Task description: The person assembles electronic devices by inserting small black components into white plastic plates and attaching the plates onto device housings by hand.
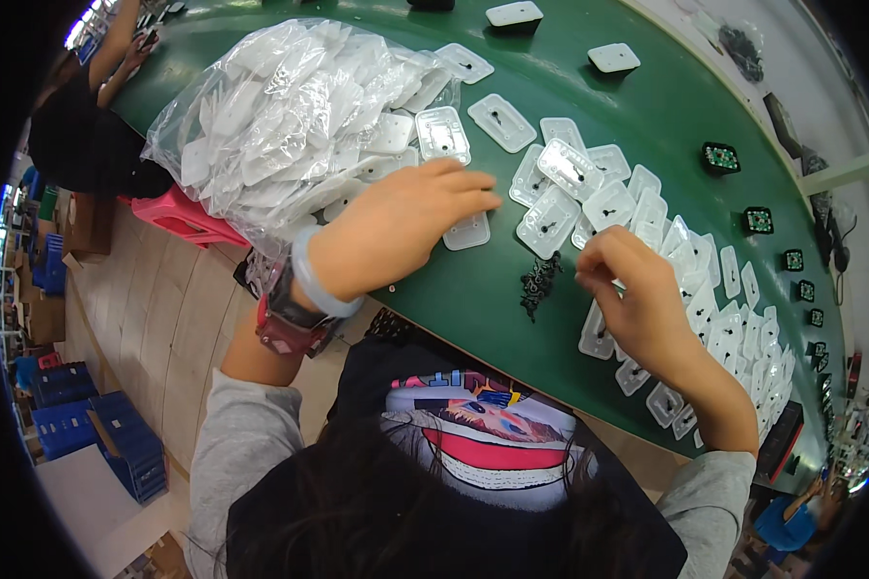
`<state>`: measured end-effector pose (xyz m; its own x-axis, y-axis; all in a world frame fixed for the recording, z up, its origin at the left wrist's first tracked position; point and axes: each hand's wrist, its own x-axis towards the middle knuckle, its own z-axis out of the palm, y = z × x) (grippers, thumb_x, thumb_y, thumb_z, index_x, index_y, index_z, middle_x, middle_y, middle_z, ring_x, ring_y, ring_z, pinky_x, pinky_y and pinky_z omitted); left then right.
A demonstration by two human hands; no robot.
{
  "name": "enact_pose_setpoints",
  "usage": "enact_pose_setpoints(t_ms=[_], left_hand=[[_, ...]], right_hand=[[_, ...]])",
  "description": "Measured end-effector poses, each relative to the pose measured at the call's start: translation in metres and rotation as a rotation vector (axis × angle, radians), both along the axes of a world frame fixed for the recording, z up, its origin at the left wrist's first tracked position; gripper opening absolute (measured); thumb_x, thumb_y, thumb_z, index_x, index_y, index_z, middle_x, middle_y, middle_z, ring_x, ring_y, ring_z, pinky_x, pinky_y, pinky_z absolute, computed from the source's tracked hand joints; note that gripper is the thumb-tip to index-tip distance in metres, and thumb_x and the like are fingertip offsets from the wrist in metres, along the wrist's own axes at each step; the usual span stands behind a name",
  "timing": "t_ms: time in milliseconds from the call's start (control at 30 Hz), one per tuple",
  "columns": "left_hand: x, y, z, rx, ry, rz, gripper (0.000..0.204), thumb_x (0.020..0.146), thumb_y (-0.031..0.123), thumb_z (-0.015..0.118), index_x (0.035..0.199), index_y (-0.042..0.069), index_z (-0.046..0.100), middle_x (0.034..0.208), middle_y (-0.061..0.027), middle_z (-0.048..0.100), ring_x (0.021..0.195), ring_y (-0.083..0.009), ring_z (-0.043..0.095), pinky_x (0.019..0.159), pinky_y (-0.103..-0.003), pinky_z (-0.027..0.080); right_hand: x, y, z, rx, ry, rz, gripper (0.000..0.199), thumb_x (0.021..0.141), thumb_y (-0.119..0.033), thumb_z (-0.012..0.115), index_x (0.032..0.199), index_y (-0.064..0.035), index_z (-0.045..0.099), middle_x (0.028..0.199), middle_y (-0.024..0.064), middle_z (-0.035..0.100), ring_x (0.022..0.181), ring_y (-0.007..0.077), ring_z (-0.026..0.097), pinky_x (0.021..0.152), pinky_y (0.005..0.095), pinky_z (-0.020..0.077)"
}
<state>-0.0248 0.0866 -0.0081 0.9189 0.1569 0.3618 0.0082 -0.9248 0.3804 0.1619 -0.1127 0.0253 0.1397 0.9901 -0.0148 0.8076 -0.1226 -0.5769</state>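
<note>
My left hand [396, 227] is stretched out palm down, fingers extended, over the near edge of the white plastic pieces. Partly beneath its fingertips lies a white rounded-rectangular plastic cover [469, 234]; whether they touch it I cannot tell. My right hand [642, 299] is curled in a pinch beside a small heap of black pieces [539, 286], too small to name. What its fingertips hold, if anything, does not show. Beyond the hands, white covers [548, 222] lie overlapping, many with a small black piece at the middle.
A clear plastic bag [179, 116] full of white covers sits at the left of the green table [454, 318]. More covers [743, 338] spread to the right. Black square housings with green circuit boards [720, 157] line the far edge. Another person's arm [116, 43] reaches in at upper left.
</note>
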Motion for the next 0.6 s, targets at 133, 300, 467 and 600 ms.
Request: enact_pose_setpoints(t_ms=[133,300,467,600], left_hand=[[0.002,0.002,-0.010,0.165,0.098,-0.036,0.040,0.075,-0.002,0.061,0.114,0.007,0.060,0.116,-0.0066,0.060,0.099,-0.0269,0.055,0.090,-0.032,0.045],[-0.004,-0.001,-0.002,-0.059,0.235,0.069,0.042,0.072,-0.003,0.064,0.112,0.006,0.060,0.116,-0.0059,0.058,0.108,-0.0269,0.052,0.091,-0.031,0.044],[-0.004,-0.005,0.001,-0.019,0.297,0.029,0.038,0.072,0.002,0.068,0.109,0.005,0.059,0.105,-0.0073,0.060,0.091,-0.0230,0.059,0.080,-0.031,0.049],[-0.012,-0.028,0.036,-0.862,0.177,0.142,0.038,0.072,-0.003,0.068,0.107,0.003,0.058,0.095,-0.0091,0.063,0.073,-0.0165,0.063,0.062,-0.024,0.050]], right_hand=[[0.005,-0.005,0.013,-0.001,0.553,-0.142,0.011,0.079,0.008,0.062,0.085,-0.0008,0.064,0.089,0.0057,0.060,0.076,0.0161,0.057,0.069,0.0247,0.0462],[0.012,-0.024,0.019,0.100,0.707,-0.258,0.017,0.077,0.013,0.062,0.085,-0.0011,0.069,0.087,0.0052,0.066,0.076,0.0102,0.057,0.069,0.0204,0.0451],[0.010,-0.032,0.020,0.136,0.759,-0.332,0.017,0.077,0.012,0.063,0.085,0.0000,0.071,0.087,0.0060,0.068,0.074,0.0108,0.058,0.067,0.0209,0.0461],[0.012,-0.040,0.031,0.230,0.684,-0.388,0.015,0.076,0.013,0.065,0.084,0.0013,0.070,0.086,0.0067,0.069,0.075,0.0114,0.059,0.068,0.0216,0.0472]])
